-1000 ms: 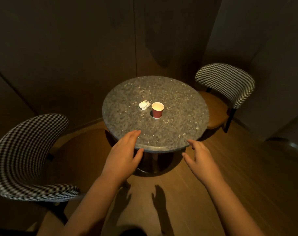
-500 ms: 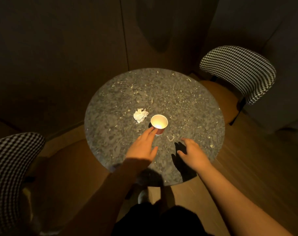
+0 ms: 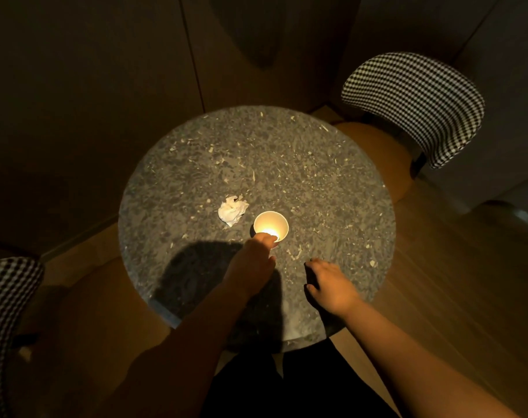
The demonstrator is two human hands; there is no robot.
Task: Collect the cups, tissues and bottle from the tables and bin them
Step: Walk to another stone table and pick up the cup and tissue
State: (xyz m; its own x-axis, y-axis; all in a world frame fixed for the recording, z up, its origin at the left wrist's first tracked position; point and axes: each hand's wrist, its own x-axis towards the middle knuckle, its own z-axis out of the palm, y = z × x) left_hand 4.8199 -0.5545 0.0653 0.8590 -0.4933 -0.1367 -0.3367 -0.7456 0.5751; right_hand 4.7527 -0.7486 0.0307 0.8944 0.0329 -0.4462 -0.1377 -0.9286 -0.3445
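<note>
1. So, paper cup (image 3: 271, 226) stands upright on the round speckled table (image 3: 317, 176), approx. centre, a bit twd the near side; inside glows bright under the light.
2. Crumpled white tissue (image 3: 233, 210) lies just beside the cup, to its left and slightly farther back, w/ a thin gap between; not touching.
3. Left hand (image 3: 252, 260): reaches over the near edge, fingers fairly straight and bunched, tips on the cup's near rim. Thumb sits clear of the cup, so nothing is clasped; grip is released, contact only.
4. Right hand (image 3: 329, 285): palm down over the table near the front edge, right of the cup and apart from it; fingers loosely curled, grasping nothing.
5. Left arm throws a dark shadow on the tabletop, front-left.
6. Houndstooth chair (image 3: 413, 104) at far right, orange seat tucked against the table; 2nd checked chair (image 3: 6, 312) at the left edge, partly cut off.
7. Wood floor, dark wall panels behind.
</note>
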